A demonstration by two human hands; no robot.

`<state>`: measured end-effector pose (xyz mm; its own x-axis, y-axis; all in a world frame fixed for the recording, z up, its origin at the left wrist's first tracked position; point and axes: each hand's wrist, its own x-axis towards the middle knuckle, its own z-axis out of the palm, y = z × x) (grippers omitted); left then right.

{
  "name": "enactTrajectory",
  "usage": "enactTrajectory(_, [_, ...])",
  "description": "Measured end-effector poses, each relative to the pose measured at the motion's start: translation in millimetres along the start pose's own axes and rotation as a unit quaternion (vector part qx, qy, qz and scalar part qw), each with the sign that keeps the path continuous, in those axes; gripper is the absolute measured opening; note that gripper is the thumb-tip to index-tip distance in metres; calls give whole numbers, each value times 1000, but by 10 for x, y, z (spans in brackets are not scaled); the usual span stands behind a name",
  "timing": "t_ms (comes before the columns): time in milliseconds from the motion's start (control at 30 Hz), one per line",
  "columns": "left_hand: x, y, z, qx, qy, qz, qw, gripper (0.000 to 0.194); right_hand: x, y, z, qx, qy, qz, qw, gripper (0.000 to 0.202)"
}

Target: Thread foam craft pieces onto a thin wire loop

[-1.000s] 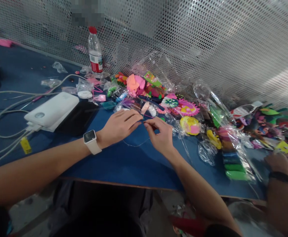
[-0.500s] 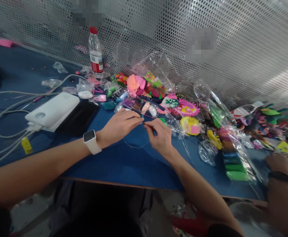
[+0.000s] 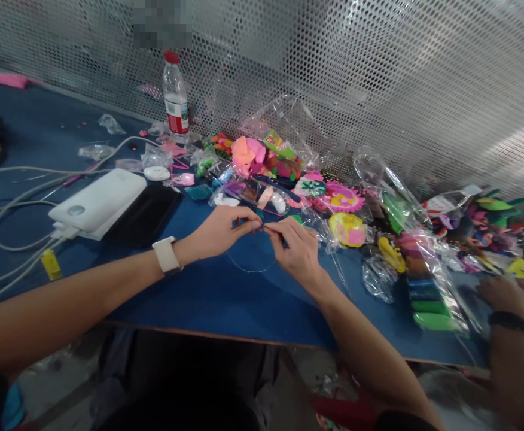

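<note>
My left hand (image 3: 228,230), with a white watch strap (image 3: 167,256) on the wrist, is closed in a pinch of thumb and forefinger. Facing it, my right hand (image 3: 295,246) is pinched too, its fingertips nearly touching the left ones. Below them a thin pale thread (image 3: 249,271) hangs in a loose curve over the blue tabletop (image 3: 226,305), running up toward both hands. Its ends are hidden by the fingers. Something tiny and dark shows at the meeting fingertips, too small to name.
Behind my hands lie soft coloured clay pieces (image 3: 248,154) and plastic bags. A bottle (image 3: 175,99) stands by the perforated metal panel (image 3: 262,54). Left are a white power bank (image 3: 98,200), cables and a black flat object (image 3: 143,215). Another person's hand (image 3: 506,296) rests at right.
My left wrist has turned, so the watch face no longer shows and the thumb is more visible. Both hands have drawn closer at the fingertips, and the thread loop has shifted slightly.
</note>
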<state>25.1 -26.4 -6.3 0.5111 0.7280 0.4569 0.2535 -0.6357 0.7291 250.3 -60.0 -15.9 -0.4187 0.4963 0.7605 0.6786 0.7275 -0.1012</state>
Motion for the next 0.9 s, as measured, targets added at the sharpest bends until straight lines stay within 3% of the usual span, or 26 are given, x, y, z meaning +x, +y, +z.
enactTrajectory(100, [17, 36, -11, -54, -26, -11, 998, 26, 10, -10, 11, 29, -5, 39, 999, 16])
enactTrajectory(233, [4, 38, 10, -48, -12, -26, 998, 21, 42, -24, 43, 83, -19, 106, 991, 15])
enactTrajectory(400, [-46, -110, 79, 86, 3, 33, 996, 18, 61, -71, 102, 138, -49, 206, 968, 11])
enactTrajectory(533, [-82, -184, 105, 231, 22, 89, 969, 14, 45, -143, 140, 178, -43, 258, 949, 13])
enactTrajectory(633, [-104, -173, 104, 285, 43, 128, 949, 16, 32, -167, 135, 153, -19, 236, 959, 13])
enactTrajectory(767, [-116, -162, 90, 297, 45, 135, 944, 30, 23, -169, 96, 51, 33, 155, 986, 14])
enactTrajectory(900, [-109, -158, 69, 301, 30, 148, 942, 32, 19, -164, 69, -7, 34, 103, 994, 15])
